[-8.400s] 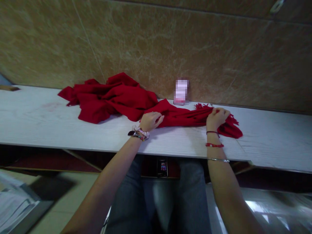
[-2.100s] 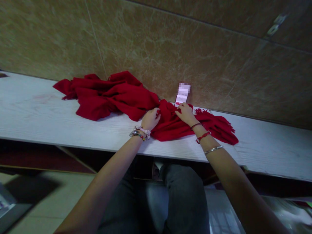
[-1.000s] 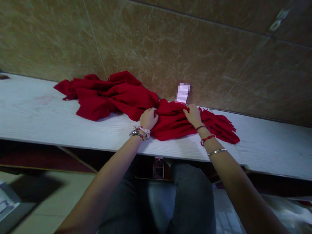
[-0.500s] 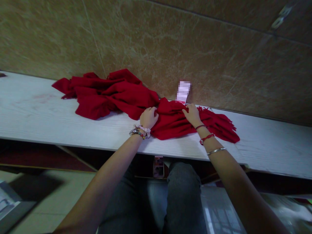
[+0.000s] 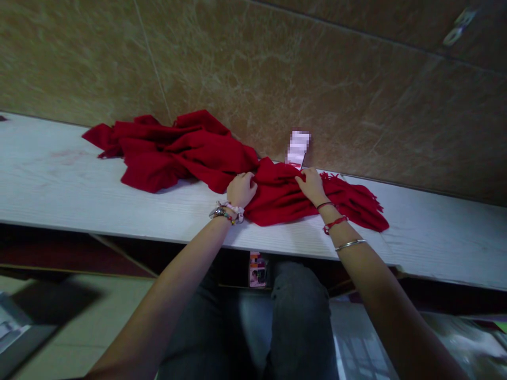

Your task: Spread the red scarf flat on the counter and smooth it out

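A red scarf [image 5: 186,150] with fringed ends lies crumpled along the white wooden counter [image 5: 71,190]. My left hand [image 5: 241,190] is closed on the scarf near its middle, with the fingertips hidden in the cloth. Farther right, my right hand [image 5: 311,186] grips the scarf too, thumb on top and the other fingers tucked out of sight. Between both hands the cloth lies in loose, lengthwise folds. The fringe spreads out to the right of my right hand.
Brown marbled tiles [image 5: 237,74] rise behind the counter. A white card [image 5: 298,149], its face blurred, leans on the wall behind the scarf. Under the counter edge, a printed box or screen [image 5: 257,272] shows above my knees. A grey object [image 5: 19,327] stands at lower left.
Both hands keep their hold at the same places on the scarf. The view has shifted very slightly, and the printed thing under the counter shows brighter colours.
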`<state>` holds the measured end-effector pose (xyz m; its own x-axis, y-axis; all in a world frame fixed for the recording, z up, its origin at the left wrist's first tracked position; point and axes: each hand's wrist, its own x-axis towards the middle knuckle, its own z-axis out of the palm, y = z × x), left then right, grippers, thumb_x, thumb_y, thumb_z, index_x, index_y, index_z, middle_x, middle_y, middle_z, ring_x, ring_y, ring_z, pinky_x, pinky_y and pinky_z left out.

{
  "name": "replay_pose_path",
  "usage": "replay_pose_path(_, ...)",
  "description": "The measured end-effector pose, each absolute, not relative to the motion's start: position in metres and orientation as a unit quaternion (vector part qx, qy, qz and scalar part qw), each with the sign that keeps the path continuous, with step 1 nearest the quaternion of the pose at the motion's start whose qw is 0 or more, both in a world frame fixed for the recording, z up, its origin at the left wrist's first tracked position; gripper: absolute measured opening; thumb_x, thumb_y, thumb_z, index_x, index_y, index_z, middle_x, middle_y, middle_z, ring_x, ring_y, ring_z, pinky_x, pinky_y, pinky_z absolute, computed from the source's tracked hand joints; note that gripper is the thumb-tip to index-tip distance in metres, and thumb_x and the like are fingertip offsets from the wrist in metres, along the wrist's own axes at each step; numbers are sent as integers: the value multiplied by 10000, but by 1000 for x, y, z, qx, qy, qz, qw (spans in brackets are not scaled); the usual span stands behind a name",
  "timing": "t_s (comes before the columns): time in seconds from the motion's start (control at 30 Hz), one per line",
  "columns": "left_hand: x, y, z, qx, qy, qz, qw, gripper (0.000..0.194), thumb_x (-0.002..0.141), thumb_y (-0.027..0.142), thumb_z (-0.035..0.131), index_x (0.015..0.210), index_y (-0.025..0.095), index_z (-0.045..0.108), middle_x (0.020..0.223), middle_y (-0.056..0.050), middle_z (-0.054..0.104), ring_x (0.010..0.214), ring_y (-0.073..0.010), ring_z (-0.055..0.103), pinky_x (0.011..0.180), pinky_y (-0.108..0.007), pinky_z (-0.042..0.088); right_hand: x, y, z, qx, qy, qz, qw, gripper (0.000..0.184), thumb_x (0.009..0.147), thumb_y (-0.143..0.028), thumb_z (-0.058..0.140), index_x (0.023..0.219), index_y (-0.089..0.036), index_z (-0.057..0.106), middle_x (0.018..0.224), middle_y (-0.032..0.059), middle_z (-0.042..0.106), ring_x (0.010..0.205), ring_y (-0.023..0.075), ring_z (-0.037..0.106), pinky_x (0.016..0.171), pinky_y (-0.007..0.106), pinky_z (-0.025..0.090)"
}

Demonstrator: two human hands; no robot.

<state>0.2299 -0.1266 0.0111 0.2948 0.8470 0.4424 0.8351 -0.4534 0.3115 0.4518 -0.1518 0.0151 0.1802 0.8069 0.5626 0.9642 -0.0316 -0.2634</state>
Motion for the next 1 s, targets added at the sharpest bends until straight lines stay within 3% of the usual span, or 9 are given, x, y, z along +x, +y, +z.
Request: replay_pose_path(1.0,230,-126,10,806,519,285,12,273,791,203,419,1024,188,561,976,-58,611,888,-180,560,702,-248,429,446,-154,18,-711,-628,-112,296,92,763,-220,512,814,-163,563,945,120,534,920,256,501,806,407,422)
